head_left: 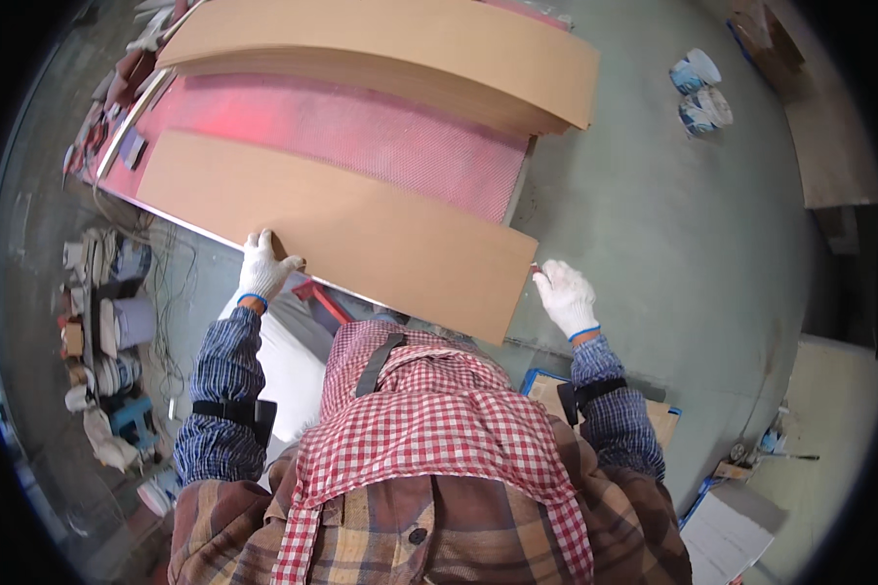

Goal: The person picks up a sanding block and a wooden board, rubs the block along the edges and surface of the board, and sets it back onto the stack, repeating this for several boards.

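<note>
A long flat brown board (pixel 361 234) lies at a slant along the near edge of a red mesh-topped table (pixel 410 146). My left hand (pixel 263 268), in a white knit glove, rests on the board's near edge with thumb and fingers spread apart. Just beyond the board's right end is my right hand (pixel 567 297), gloved the same way. Its fingers are curled around a small object with a reddish bit showing at the fingertips; its kind cannot be made out.
A thick stack of similar brown boards (pixel 380 49) fills the table's far side. Two buckets (pixel 698 93) stand on the floor at the far right. Left of me, shelving (pixel 98 331) holds containers and cloths. A red metal piece (pixel 324 297) shows below the table edge.
</note>
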`<control>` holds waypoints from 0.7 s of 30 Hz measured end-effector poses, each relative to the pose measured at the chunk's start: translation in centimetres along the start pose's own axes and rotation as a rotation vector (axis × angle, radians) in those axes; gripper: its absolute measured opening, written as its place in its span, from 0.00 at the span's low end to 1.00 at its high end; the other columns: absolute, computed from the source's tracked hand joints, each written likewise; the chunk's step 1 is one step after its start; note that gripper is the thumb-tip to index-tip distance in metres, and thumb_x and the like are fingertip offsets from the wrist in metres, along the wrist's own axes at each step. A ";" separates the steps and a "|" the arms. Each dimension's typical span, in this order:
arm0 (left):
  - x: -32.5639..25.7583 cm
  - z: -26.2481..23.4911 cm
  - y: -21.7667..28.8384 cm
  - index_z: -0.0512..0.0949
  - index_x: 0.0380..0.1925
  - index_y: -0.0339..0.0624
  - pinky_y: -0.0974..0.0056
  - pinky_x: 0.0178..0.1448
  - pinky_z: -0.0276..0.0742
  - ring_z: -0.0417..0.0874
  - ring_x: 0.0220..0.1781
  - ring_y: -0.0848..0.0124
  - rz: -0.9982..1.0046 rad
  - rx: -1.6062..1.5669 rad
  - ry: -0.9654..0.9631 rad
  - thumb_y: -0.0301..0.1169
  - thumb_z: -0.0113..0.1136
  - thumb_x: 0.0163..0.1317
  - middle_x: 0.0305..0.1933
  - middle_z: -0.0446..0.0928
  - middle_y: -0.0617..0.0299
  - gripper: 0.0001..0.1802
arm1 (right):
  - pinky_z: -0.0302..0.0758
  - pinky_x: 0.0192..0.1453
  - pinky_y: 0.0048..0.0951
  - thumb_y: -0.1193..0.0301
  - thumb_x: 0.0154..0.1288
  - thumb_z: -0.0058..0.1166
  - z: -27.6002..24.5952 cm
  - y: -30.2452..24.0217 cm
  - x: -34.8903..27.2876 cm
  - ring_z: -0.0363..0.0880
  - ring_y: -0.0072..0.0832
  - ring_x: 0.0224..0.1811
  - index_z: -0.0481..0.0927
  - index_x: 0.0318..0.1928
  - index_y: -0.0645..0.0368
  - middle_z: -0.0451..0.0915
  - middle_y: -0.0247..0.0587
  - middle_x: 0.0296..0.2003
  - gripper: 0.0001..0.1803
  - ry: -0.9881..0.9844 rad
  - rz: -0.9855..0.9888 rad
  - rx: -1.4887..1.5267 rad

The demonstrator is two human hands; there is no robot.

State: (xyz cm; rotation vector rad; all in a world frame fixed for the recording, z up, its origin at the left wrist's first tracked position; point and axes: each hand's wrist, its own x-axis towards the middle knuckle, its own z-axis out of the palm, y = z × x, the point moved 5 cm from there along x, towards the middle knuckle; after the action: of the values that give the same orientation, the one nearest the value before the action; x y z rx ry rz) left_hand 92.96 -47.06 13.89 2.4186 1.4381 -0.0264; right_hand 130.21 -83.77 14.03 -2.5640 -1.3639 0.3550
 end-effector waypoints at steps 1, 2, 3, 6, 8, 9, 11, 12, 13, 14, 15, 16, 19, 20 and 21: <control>-0.1 0.0 0.2 0.66 0.62 0.28 0.51 0.67 0.69 0.66 0.65 0.42 0.001 0.004 -0.012 0.46 0.74 0.46 0.61 0.66 0.34 0.48 | 0.77 0.36 0.46 0.58 0.67 0.51 0.1 0.1 0.6 0.80 0.47 0.35 0.75 0.36 0.55 0.78 0.45 0.33 0.13 -0.005 -0.071 -0.059; -0.4 0.2 0.4 0.64 0.63 0.29 0.51 0.67 0.69 0.65 0.66 0.41 -0.032 0.034 -0.020 0.46 0.75 0.44 0.63 0.64 0.33 0.50 | 0.78 0.36 0.43 0.60 0.67 0.52 0.2 0.1 1.1 0.81 0.43 0.35 0.75 0.36 0.54 0.78 0.43 0.33 0.11 -0.002 -0.141 -0.110; -0.3 0.3 0.0 0.64 0.63 0.29 0.51 0.67 0.69 0.65 0.66 0.41 -0.049 0.038 -0.023 0.46 0.75 0.44 0.63 0.64 0.33 0.50 | 0.78 0.36 0.43 0.60 0.67 0.52 0.3 0.3 1.7 0.81 0.43 0.35 0.75 0.36 0.54 0.78 0.43 0.33 0.11 -0.013 -0.154 -0.104; -0.5 0.6 -0.8 0.62 0.66 0.31 0.54 0.61 0.76 0.75 0.59 0.45 -0.054 0.093 0.049 0.43 0.75 0.46 0.63 0.64 0.35 0.50 | 0.78 0.36 0.43 0.61 0.66 0.53 0.5 0.1 3.0 0.81 0.42 0.35 0.76 0.36 0.53 0.78 0.43 0.32 0.09 -0.098 -0.280 -0.216; -0.6 0.7 -0.8 0.61 0.67 0.31 0.54 0.62 0.75 0.74 0.60 0.45 -0.084 0.092 0.021 0.43 0.75 0.46 0.64 0.64 0.36 0.51 | 0.78 0.36 0.43 0.62 0.65 0.53 0.4 0.0 3.2 0.81 0.42 0.35 0.76 0.36 0.53 0.78 0.43 0.32 0.09 -0.109 -0.343 -0.221; -0.5 0.4 -0.5 0.60 0.67 0.31 0.54 0.63 0.75 0.74 0.61 0.45 -0.096 0.091 -0.004 0.43 0.75 0.46 0.64 0.64 0.36 0.52 | 0.78 0.36 0.44 0.63 0.65 0.53 0.3 0.1 3.4 0.81 0.42 0.35 0.76 0.36 0.54 0.78 0.43 0.32 0.08 -0.111 -0.393 -0.227; -0.4 0.1 0.1 0.59 0.68 0.31 0.54 0.63 0.74 0.72 0.63 0.45 -0.119 0.050 -0.062 0.43 0.74 0.46 0.64 0.63 0.36 0.53 | 0.77 0.37 0.44 0.64 0.64 0.53 0.4 0.3 3.9 0.81 0.42 0.35 0.76 0.36 0.54 0.78 0.44 0.32 0.08 -0.151 -0.426 -0.235; -0.4 0.0 0.3 0.59 0.68 0.31 0.54 0.64 0.74 0.72 0.64 0.45 -0.116 0.049 -0.057 0.44 0.74 0.46 0.65 0.63 0.37 0.53 | 0.77 0.37 0.44 0.65 0.64 0.53 0.5 0.1 4.1 0.81 0.43 0.35 0.76 0.36 0.54 0.78 0.44 0.32 0.07 -0.184 -0.450 -0.242; -0.5 -0.2 0.5 0.59 0.68 0.30 0.54 0.64 0.73 0.71 0.65 0.45 -0.114 0.049 -0.052 0.44 0.74 0.46 0.65 0.62 0.37 0.53 | 0.77 0.37 0.44 0.65 0.64 0.53 0.5 -0.2 4.4 0.81 0.43 0.35 0.76 0.36 0.54 0.78 0.44 0.32 0.07 -0.189 -0.459 -0.240; -0.6 -0.3 0.5 0.60 0.68 0.30 0.54 0.65 0.73 0.71 0.65 0.44 -0.137 0.032 -0.070 0.44 0.73 0.45 0.66 0.61 0.38 0.53 | 0.77 0.37 0.45 0.65 0.64 0.53 0.6 -0.5 4.6 0.81 0.43 0.35 0.76 0.35 0.54 0.79 0.45 0.32 0.07 -0.210 -0.472 -0.248; -0.8 -0.3 0.7 0.60 0.68 0.30 0.54 0.65 0.73 0.71 0.65 0.44 -0.149 0.033 -0.070 0.44 0.73 0.45 0.66 0.61 0.38 0.53 | 0.77 0.37 0.45 0.66 0.63 0.53 0.8 -0.8 5.0 0.81 0.43 0.35 0.76 0.35 0.54 0.79 0.45 0.32 0.06 -0.230 -0.486 -0.259; -0.9 -0.3 1.0 0.61 0.67 0.31 0.53 0.64 0.73 0.71 0.64 0.44 -0.146 0.017 -0.057 0.43 0.75 0.44 0.64 0.62 0.38 0.53 | 0.77 0.37 0.45 0.66 0.63 0.53 0.9 -1.3 5.4 0.81 0.43 0.35 0.76 0.35 0.54 0.79 0.45 0.32 0.06 -0.236 -0.497 -0.256; -1.4 -0.6 0.5 0.63 0.65 0.31 0.52 0.63 0.74 0.72 0.62 0.44 -0.123 0.034 0.016 0.44 0.77 0.42 0.63 0.63 0.38 0.52 | 0.78 0.37 0.45 0.66 0.63 0.53 1.6 -4.5 7.1 0.81 0.43 0.35 0.76 0.35 0.54 0.79 0.44 0.31 0.06 -0.200 -0.577 -0.198; -1.9 -0.5 0.3 0.63 0.65 0.31 0.52 0.63 0.74 0.72 0.62 0.44 -0.099 0.037 0.044 0.44 0.77 0.42 0.63 0.64 0.38 0.52 | 0.78 0.37 0.45 0.67 0.62 0.53 2.0 -5.8 7.8 0.81 0.43 0.35 0.76 0.35 0.54 0.79 0.44 0.31 0.06 -0.213 -0.578 -0.199; -2.2 -0.5 0.6 0.64 0.64 0.31 0.52 0.63 0.75 0.72 0.62 0.43 -0.074 0.040 0.071 0.44 0.77 0.41 0.63 0.64 0.38 0.52 | 0.78 0.37 0.44 0.67 0.62 0.53 2.6 -7.1 8.6 0.82 0.43 0.35 0.76 0.35 0.54 0.79 0.44 0.31 0.06 -0.225 -0.577 -0.201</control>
State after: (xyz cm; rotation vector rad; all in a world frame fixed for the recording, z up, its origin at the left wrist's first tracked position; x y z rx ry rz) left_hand 92.37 -49.04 14.95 2.4204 1.5719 0.0138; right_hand 128.55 -72.53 12.77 -2.1740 -2.2316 0.4219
